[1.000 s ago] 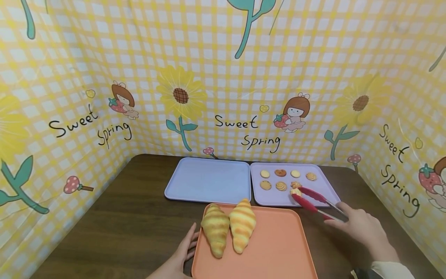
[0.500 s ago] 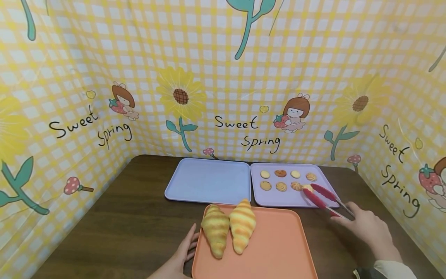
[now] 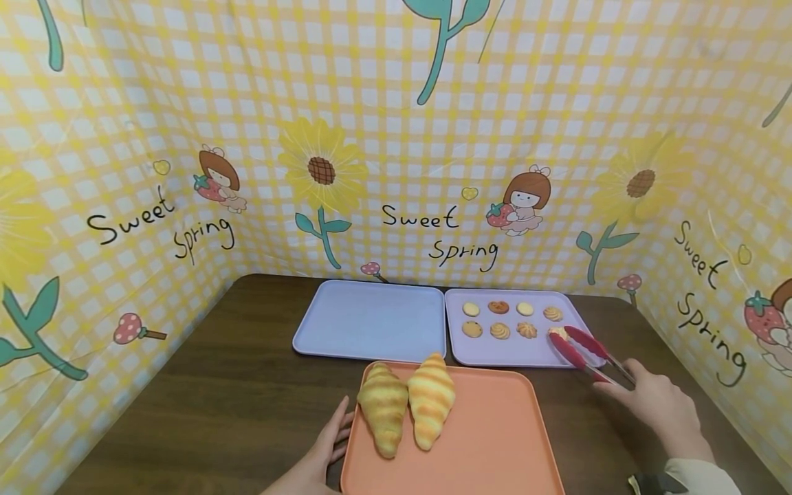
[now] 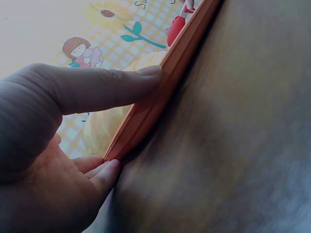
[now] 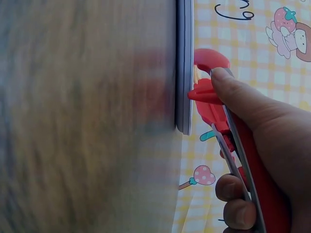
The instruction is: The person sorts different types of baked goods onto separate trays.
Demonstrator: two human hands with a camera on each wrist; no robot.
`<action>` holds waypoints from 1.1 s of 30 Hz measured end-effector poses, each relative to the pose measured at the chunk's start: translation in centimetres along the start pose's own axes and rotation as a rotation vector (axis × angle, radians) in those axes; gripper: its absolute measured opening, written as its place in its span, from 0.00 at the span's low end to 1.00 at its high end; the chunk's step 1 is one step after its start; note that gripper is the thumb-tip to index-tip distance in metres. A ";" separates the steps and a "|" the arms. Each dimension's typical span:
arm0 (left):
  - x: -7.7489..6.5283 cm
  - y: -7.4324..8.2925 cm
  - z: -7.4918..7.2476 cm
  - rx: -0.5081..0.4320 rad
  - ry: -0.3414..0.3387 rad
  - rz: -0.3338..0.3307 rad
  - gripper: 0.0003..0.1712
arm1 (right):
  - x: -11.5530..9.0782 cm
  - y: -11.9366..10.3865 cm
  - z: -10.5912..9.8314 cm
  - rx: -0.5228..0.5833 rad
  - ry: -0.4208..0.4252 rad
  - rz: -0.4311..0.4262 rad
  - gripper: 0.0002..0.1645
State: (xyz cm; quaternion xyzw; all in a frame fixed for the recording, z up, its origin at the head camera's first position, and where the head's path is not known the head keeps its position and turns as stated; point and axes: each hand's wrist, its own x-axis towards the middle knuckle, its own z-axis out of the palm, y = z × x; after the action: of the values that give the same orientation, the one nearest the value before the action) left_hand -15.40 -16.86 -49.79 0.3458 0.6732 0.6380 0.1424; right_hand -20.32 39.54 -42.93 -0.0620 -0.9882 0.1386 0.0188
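Note:
In the head view, my right hand (image 3: pixel 658 405) grips a pair of red-tipped tongs (image 3: pixel 572 350) by the metal arms. A pale cookie (image 3: pixel 555 332) sits between their tips, low over the front right of the lilac tray (image 3: pixel 513 354). Several other cookies lie there in two rows, among them a flower-shaped cookie (image 3: pixel 526 331). My left hand (image 3: pixel 318 450) rests against the left side of the orange tray (image 3: pixel 489 426). In the left wrist view, its thumb and fingertips touch the tray's edge at separate places. The right wrist view shows the tongs' red heads (image 5: pixel 209 99) at the tray rim.
Two croissants, one browner (image 3: pixel 383 409) and one yellower (image 3: pixel 431 402), lie side by side on the orange tray's left half. A bare blue tray (image 3: pixel 374 320) stands behind, left of the lilac one. Checked cloth (image 3: pixel 408 158) walls the back and sides of the brown table (image 3: pixel 235 385).
The tongs and my right hand have moved right with the pale cookie, from over the flower-shaped cookie to the spot right of it. My left hand and the croissants stay put.

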 end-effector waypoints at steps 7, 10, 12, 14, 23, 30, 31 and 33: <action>0.0 0.5 0.1 0.013 0.000 0.007 0.66 | 0.1 0.3 -0.3 -0.003 -0.021 0.034 0.54; 0.0 0.8 0.2 -0.002 0.004 -0.018 0.69 | 0.1 0.2 -0.3 -0.005 -0.032 0.035 0.55; 0.0 0.9 0.2 -0.018 0.006 -0.038 0.70 | 0.1 0.1 -0.4 -0.005 -0.036 0.039 0.55; 0.0 0.9 0.2 -0.027 0.006 -0.048 0.72 | 0.1 0.1 -0.4 -0.003 -0.037 0.042 0.56; 0.2 1.1 0.1 -0.029 0.002 -0.087 0.73 | 0.1 -0.1 -0.3 -0.006 -0.051 0.049 0.56; 0.2 1.1 0.2 -0.028 0.002 -0.094 0.73 | -0.3 -0.7 -0.5 -0.012 -0.031 0.043 0.56; 0.2 1.1 0.2 -0.030 0.002 -0.091 0.73 | -0.4 -0.9 -0.6 -0.014 -0.029 0.041 0.56; 0.1 1.0 0.2 -0.028 0.002 -0.082 0.73 | -0.7 -1.3 -0.7 -0.019 -0.022 0.036 0.55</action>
State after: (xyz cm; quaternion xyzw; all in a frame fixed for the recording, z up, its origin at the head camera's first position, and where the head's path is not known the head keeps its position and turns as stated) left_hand -15.08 -16.69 -48.88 0.3153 0.6778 0.6414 0.1726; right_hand -19.72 38.36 -41.94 -0.0782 -0.9884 0.1303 0.0050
